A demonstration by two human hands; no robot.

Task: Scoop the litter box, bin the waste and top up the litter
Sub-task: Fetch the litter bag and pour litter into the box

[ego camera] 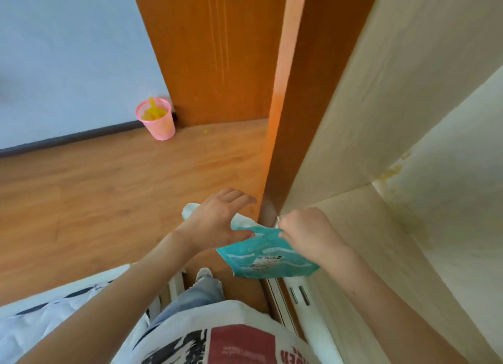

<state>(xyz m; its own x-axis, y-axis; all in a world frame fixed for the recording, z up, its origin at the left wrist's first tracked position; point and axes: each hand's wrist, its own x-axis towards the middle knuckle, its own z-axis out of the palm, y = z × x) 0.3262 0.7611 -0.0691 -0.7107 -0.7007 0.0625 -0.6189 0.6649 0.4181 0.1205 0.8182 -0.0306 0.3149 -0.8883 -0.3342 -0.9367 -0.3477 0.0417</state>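
far left by the wall we see a pink bin [156,122] with yellow bits inside, well apart from us. our left hand [215,219] is spread loose against the teal litter bag [265,257], thumb at its top edge. our right hand [302,231] pinches the bag's top corner, so the bag hangs between both hands, mouth up, right hand nearer the opening.

You see everything through one wide-angle camera on your head, tilted steeply down along your chest and forearms. Your two hands sit close beneath it, low in the middle. The wooden floor [109,189] stretches ahead toward a wall, with a pale cabinet [408,118] close on your right.
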